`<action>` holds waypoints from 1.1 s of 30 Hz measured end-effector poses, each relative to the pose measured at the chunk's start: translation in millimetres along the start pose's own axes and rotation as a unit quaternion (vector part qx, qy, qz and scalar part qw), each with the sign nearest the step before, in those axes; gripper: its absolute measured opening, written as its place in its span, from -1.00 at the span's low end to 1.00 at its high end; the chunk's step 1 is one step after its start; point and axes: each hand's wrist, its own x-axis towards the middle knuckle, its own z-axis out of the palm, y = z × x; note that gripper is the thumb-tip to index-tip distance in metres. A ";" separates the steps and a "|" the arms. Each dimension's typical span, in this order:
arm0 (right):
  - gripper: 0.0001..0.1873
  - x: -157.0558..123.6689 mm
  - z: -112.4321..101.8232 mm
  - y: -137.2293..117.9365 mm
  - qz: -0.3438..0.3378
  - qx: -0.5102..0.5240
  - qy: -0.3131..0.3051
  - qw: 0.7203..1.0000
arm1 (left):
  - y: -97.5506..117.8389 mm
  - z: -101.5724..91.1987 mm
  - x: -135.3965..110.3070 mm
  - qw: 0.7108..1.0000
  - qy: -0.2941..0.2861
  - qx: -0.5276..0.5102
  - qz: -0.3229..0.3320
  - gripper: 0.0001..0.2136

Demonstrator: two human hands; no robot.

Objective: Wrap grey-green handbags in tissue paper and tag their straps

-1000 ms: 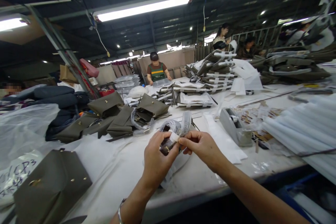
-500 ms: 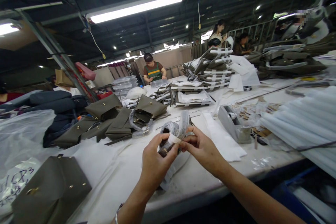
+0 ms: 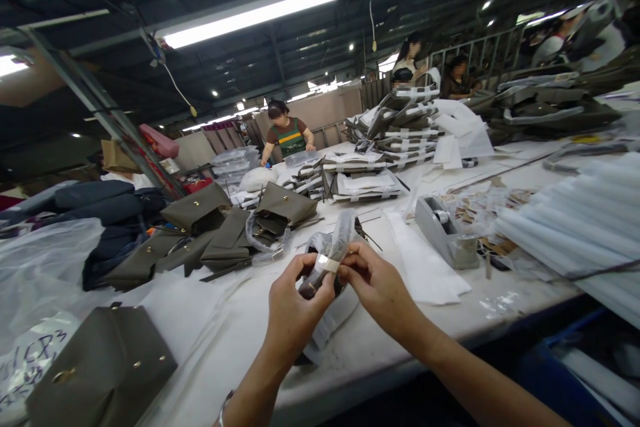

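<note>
Both my hands meet above the white table [image 3: 235, 340], closed on one small bundle: a dark strap wrapped in clear plastic [image 3: 330, 250] with a band of pale tape round it. My left hand [image 3: 293, 310] grips the bundle from below, thumb on the tape. My right hand [image 3: 377, 287] pinches the tape and the bundle's right side. A white paper sheet [image 3: 330, 327] hangs under my hands.
An olive-green bag [image 3: 97, 363] lies at the near left, with several more [image 3: 220, 230] behind. A grey tape dispenser [image 3: 443, 233] stands to the right, beside stacked white rolls [image 3: 575, 220]. Wrapped bags [image 3: 395, 140] are piled further back, where other people work.
My hands have turned the bundle and pressed the tape tighter round it. The view has shifted slightly up and to the right.
</note>
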 end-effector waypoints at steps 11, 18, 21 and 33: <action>-0.84 -0.5 1.4 -2.8 -0.047 -0.047 0.003 0.998 | 3.7 -6.0 0.3 0.999 -0.024 -0.037 -0.008 -0.87; -0.84 3.4 4.7 -0.8 -0.018 -0.073 0.023 0.997 | 6.0 -5.2 -2.6 0.998 -0.032 -0.047 -0.011 -0.88; -0.85 8.2 6.7 -2.0 -0.015 -0.136 0.046 0.989 | 6.6 -5.1 -2.6 0.998 -0.036 -0.054 -0.011 -0.87; -0.66 10.1 -29.4 -32.6 -0.417 -0.460 -0.041 0.783 | 0.7 -17.1 5.3 0.994 -0.068 -0.081 -0.010 -0.85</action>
